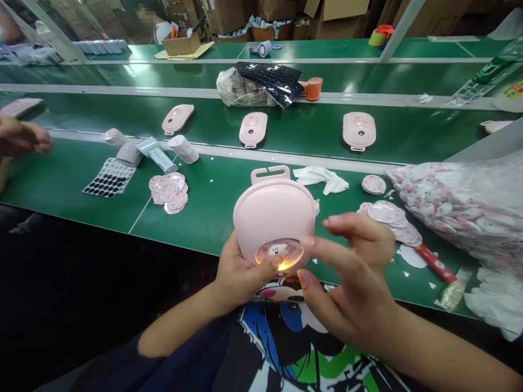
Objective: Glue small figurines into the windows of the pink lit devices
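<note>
Left hand [241, 272] under the pink case [274, 212] — handle [270, 168] pointing straight away

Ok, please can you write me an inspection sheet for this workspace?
Surface: green bench belt with white paper scraps.
Job's things: pink case with round glowing disc.
Hands: left hand holds case, thumb on disc; right hand has fingers at disc edge.
Clutter: piles of pink discs, clear bag of pink discs, white tissue, black dot sheet.
Cables: nothing seen.
Surroundings: more pink cases on next belt, co-worker's hand at left, cardboard boxes behind.
</note>
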`<control>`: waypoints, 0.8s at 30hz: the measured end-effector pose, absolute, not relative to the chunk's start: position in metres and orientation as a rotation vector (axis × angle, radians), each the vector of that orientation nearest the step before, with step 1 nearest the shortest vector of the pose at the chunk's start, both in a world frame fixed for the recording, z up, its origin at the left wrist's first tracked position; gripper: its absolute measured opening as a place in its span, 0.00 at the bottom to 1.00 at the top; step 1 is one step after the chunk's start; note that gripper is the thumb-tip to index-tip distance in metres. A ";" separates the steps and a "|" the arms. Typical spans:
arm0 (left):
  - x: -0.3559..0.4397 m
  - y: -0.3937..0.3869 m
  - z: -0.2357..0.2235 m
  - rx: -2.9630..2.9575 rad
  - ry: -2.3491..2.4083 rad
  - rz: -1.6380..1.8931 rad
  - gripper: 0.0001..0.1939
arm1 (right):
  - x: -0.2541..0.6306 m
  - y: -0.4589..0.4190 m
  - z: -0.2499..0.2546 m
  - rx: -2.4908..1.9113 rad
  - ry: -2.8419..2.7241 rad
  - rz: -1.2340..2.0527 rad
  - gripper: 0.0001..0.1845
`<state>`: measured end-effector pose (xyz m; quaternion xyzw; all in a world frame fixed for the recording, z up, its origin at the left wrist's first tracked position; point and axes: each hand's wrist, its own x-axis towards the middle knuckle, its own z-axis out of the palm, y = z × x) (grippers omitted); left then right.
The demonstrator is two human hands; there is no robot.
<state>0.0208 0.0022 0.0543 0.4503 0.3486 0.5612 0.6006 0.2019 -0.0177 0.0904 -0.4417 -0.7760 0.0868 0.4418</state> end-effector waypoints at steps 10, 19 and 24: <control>0.023 0.003 0.065 1.201 0.748 1.299 0.21 | 0.200 -0.021 0.093 -1.099 -2.087 0.036 0.14; 0.021 0.003 0.069 1.263 0.761 1.305 0.23 | 0.202 -0.023 0.091 -1.091 -2.097 0.078 0.14; 0.022 -0.001 0.066 1.265 0.842 1.272 0.18 | 0.198 -0.021 0.096 -1.109 -2.128 0.073 0.12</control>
